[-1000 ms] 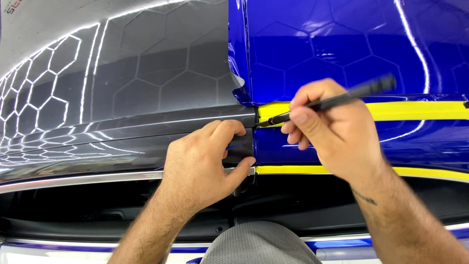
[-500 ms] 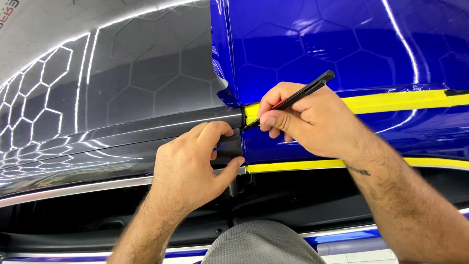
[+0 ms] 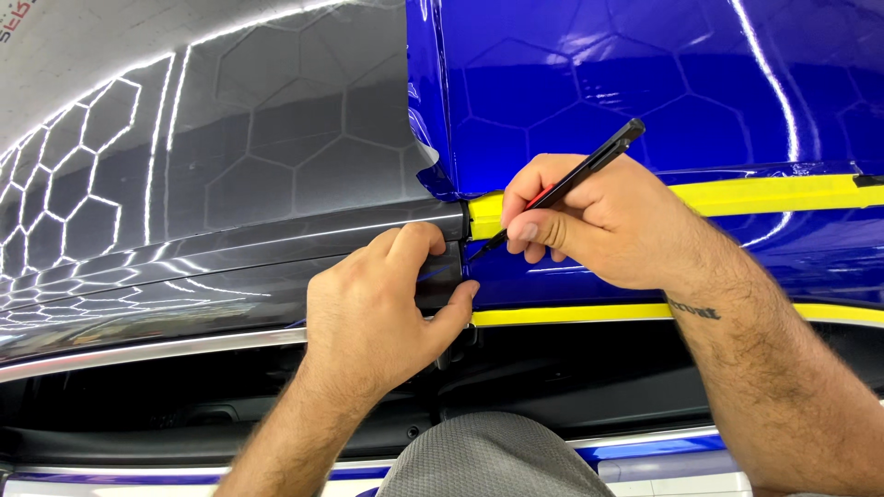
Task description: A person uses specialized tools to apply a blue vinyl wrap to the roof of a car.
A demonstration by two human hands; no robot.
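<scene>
My right hand point(image 3: 603, 221) grips a slim black knife point(image 3: 589, 170) like a pen, its tip touching the edge where blue film point(image 3: 589, 83) meets the dark grey car panel point(image 3: 276, 156). My left hand point(image 3: 373, 313) presses on the end of the dark grey trim strip point(image 3: 276, 248), thumb below and fingers on top, right beside the knife tip. An upper yellow tape line point(image 3: 764, 195) runs rightward from behind my right hand. A thinner lower yellow tape line point(image 3: 571, 315) runs along the bottom of the blue film.
A chrome strip point(image 3: 138, 354) runs under the grey panel, with a dark recess point(image 3: 230, 405) below it. My grey-clad knee point(image 3: 488, 460) shows at the bottom centre. Hexagonal light reflections cover both panels.
My right hand has tilted the knife steeper and brought its tip down to the seam at the end of the upper tape. My left hand has stayed on the trim end.
</scene>
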